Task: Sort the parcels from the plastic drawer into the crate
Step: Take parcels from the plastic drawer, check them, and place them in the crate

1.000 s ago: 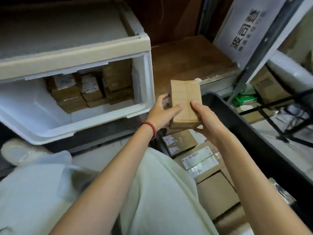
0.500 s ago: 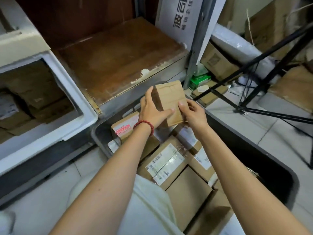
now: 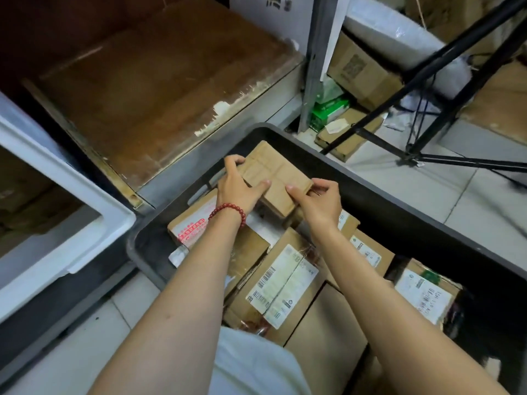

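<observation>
Item: small plain brown cardboard parcel [image 3: 275,178], taped lengthwise, held at centre frame above the far end of the crate and tilted, its far corner highest.

Left hand [image 3: 238,186]: grips the parcel's left side, fingers curled over the far edge, thumb lying along the top face. A red bead bracelet [image 3: 228,209] sits on the wrist.

Right hand [image 3: 319,199]: pinches the parcel's near right end, thumb on top, fingers curled round the edge.

Container: dark grey plastic crate [image 3: 385,206], running from centre to lower right of the frame. Inside lie several brown cartons, among them a white-labelled barcode carton [image 3: 282,286] at lower centre and a carton with red print [image 3: 191,223] by the left wrist.

Source: white plastic drawer [image 3: 94,206], left edge of the frame, front open, with dim brown shapes inside.

Surroundings: worn brown wooden shelf board [image 3: 159,89], upper left; black tripod legs [image 3: 427,78], upper right; green box [image 3: 328,109] by the grey metal upright.
</observation>
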`<state>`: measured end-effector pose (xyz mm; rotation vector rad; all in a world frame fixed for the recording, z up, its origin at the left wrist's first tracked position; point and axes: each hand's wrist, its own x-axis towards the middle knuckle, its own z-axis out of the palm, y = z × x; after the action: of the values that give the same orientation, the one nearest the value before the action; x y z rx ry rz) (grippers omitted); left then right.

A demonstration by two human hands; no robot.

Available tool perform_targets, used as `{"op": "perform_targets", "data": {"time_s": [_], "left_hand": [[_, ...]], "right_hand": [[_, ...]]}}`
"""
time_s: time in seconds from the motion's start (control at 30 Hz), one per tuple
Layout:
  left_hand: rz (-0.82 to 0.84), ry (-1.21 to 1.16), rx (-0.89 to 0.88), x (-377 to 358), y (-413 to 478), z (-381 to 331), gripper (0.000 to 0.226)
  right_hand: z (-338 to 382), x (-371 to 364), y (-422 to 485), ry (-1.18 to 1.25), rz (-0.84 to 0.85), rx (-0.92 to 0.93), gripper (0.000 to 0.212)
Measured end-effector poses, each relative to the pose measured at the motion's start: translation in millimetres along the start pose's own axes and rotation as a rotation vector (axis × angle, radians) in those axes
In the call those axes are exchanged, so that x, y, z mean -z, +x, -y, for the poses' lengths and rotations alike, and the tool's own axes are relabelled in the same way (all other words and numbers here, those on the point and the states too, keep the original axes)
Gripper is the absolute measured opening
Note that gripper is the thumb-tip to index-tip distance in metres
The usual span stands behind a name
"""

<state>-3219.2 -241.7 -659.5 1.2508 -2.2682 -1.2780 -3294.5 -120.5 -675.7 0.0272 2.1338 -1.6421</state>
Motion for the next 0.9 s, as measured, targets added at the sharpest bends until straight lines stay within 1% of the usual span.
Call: {"op": "perform_targets", "data": {"time_s": [0.1,0.17,0.2,0.23,0.3,0.33,0.4,0.47,0.53,0.6,0.73,0.8,0.9], "left_hand": [[0.055,0.099,-0.016,-7,4,1,0.069],[0.083,0.165,-0.019,-11,5,2,0.073],[0.102,0.201,-0.014,-12,6,3,0.073],[0.125,0.237,-0.01,-13,6,5,0.072],[0.177,0.34,-0.022,-16,4,11,0.062],[0.206,0.434,-0.042,-19,3,15,0.057],[0.251,0.681,-0.11,-23,1,23,0.055],[0.273,0.929,-0.179,-23,1,29,0.057],[0.287,1.083,-0.223,-17,1,31,0.057],[0.246,1.102,-0.244,-10,-3,30,0.057],[0.037,0.943,-0.223,12,-17,26,0.053],[-0.031,0.902,-0.2,27,-26,25,0.051],[-0.121,0.81,-0.116,55,-39,20,0.05]], "right_hand": [[-7,-8,6,-0.092,-0.108,0.147,0.041],[-9,-11,8,-0.154,-0.183,0.247,0.031],[-12,-11,8,-0.168,-0.193,0.3,0.027],[-14,-11,8,-0.184,-0.171,0.35,0.023],[-19,-12,7,-0.299,-0.022,0.423,0.022],[-24,-13,7,-0.408,0.08,0.443,0.026],[-33,-15,9,-0.697,0.246,0.461,0.038],[-33,-14,10,-0.949,0.313,0.45,0.044],[-30,-12,9,-1.108,0.335,0.454,0.047],[-24,-10,5,-1.195,0.337,0.457,0.049],[-5,-10,-6,-1.14,0.301,0.493,0.051],[7,-15,-15,-1.131,0.307,0.552,0.052],[23,-24,-36,-1.121,0.329,0.683,0.051]]}}
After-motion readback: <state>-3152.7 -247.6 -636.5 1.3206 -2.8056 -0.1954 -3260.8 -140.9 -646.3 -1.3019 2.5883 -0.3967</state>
